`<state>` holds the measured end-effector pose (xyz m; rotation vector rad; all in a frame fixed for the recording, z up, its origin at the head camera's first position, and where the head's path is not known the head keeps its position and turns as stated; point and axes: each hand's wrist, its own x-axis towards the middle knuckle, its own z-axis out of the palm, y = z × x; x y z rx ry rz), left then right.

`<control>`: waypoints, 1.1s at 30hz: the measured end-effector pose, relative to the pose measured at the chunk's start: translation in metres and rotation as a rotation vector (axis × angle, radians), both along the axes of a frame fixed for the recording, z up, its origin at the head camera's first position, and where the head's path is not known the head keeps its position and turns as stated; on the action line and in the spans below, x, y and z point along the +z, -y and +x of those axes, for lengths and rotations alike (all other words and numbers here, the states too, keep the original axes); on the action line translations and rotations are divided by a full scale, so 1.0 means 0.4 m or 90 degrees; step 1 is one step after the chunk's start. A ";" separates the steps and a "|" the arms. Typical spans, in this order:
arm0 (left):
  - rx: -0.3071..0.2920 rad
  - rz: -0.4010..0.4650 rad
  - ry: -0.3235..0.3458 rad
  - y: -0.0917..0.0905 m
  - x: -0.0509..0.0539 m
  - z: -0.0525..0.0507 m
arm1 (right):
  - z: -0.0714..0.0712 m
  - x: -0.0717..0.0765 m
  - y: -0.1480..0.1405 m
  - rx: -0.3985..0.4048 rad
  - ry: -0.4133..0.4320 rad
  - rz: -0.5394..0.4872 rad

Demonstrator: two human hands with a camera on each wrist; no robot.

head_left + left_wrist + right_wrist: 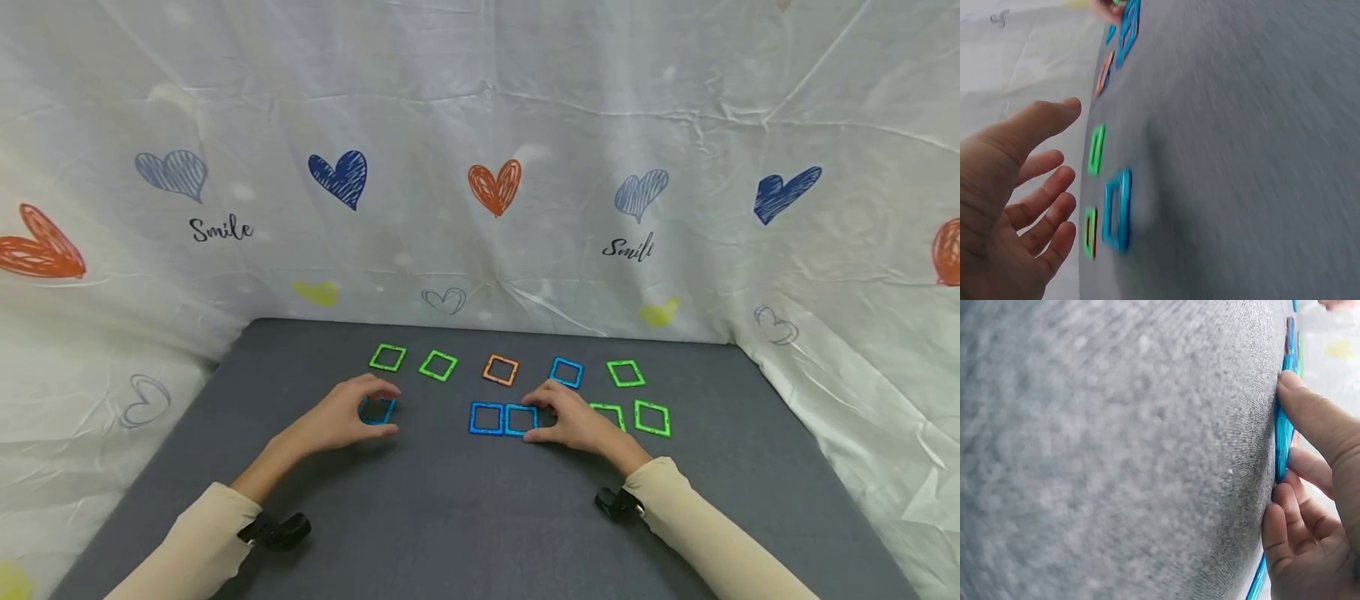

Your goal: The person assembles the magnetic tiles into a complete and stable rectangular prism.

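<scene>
Head view: my left hand [341,417] part-hides the blue square [391,411] between thumb and fingers; my right hand [573,422], the green square [622,417] behind its knuckles. Right wrist: blue strip [1257,577] below fingers cropped.

a dark grey table [480,517] before a printed white curtain [420,67]
the wrinkled curtain hangs behind the table's far edge and along both sides, with a long crease running across it. hearts spread over it in a loose row: pale blue hearts [172,172], dark blue hearts [338,179] and an orange heart [495,187] in the middle, with bigger orange hearts [45,248] cut off at either side. black lettering [221,228] reads "smile" at left; lower down come yellow patches [318,292] and thin outlined hearts [444,301]. close up, the tabletop [1116,456] looks woven and speckled. soft light [532,152] leaves pale patches on the curtain.
</scene>
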<state>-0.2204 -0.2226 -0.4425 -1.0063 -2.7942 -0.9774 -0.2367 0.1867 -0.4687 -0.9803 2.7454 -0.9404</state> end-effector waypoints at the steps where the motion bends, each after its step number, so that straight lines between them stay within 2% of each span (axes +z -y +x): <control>1: 0.007 0.000 -0.002 0.016 -0.002 0.004 | 0.000 0.000 0.001 0.000 0.000 -0.001; 8: 0.037 0.025 -0.013 0.094 -0.013 0.020 | 0.000 0.000 0.004 -0.004 0.004 0.000; 18: 0.056 0.055 -0.036 0.149 -0.039 0.014 | -0.002 0.002 0.007 -0.002 0.009 -0.002; 25: 0.056 0.040 -0.045 0.157 -0.052 -0.001 | -0.003 0.004 0.010 -0.005 0.004 0.004; 33: 0.049 0.023 0.000 0.148 -0.057 -0.036 | -0.002 0.003 0.011 -0.009 0.012 0.007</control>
